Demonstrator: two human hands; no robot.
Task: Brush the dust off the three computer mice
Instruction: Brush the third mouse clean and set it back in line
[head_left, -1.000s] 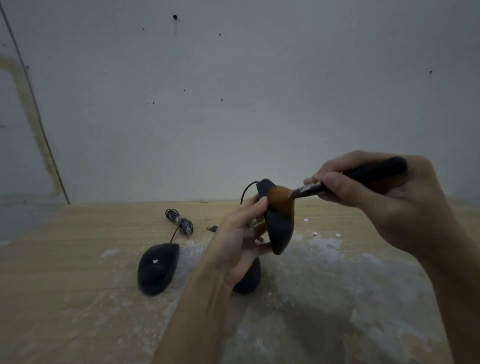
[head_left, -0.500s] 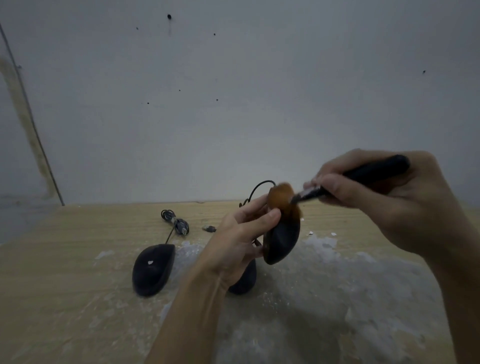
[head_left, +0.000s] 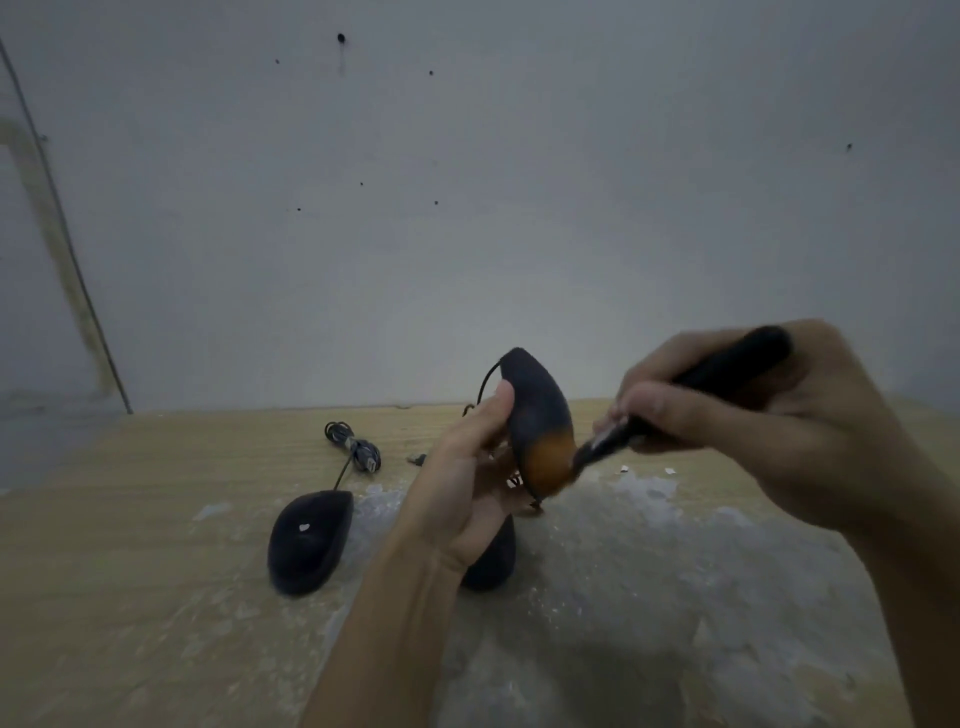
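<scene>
The left hand (head_left: 457, 483) pinches a black mouse (head_left: 535, 405) upright above the wooden table (head_left: 130, 519). The right hand (head_left: 753, 415) grips a brush (head_left: 675, 405), bristles on its lower end. Two more mice lie below: one left (head_left: 306, 540), one behind the wrist (head_left: 493, 561).

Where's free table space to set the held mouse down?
Free: bare wood left of the mouse on the table, and the dusty patch below the right hand. Crowded: around the left hand, with the half-hidden mouse and coiled cable.
</scene>
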